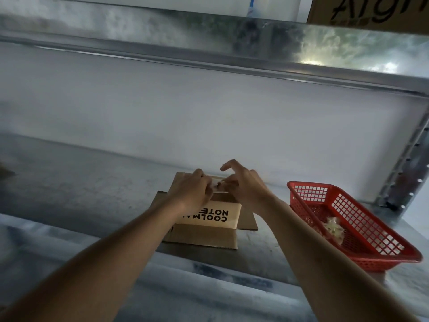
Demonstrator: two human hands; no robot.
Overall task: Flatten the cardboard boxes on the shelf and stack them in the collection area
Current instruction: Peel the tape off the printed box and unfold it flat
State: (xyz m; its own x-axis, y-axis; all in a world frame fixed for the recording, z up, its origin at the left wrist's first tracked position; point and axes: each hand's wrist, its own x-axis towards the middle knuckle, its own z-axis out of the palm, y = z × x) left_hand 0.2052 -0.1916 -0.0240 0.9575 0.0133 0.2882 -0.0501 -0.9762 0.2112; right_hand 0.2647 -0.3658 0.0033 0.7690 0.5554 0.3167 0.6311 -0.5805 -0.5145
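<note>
A small brown cardboard box point(210, 228) with black lettering sits on the metal shelf point(76, 187), its flaps spread out. My left hand point(191, 191) and my right hand point(241, 185) meet over the box's far edge. Between their fingertips they pinch a strip of clear tape point(218, 185) at the top of the box. The right index finger is raised and curled. Both forearms reach in from below and hide part of the box's left and right sides.
A red plastic mesh basket point(362, 238) with crumpled clear tape inside stands to the right of the box. The upper shelf's metal rail point(209, 49) runs overhead, with another printed cardboard box point(371, 12) on it. A perforated upright point(408, 163) stands at right.
</note>
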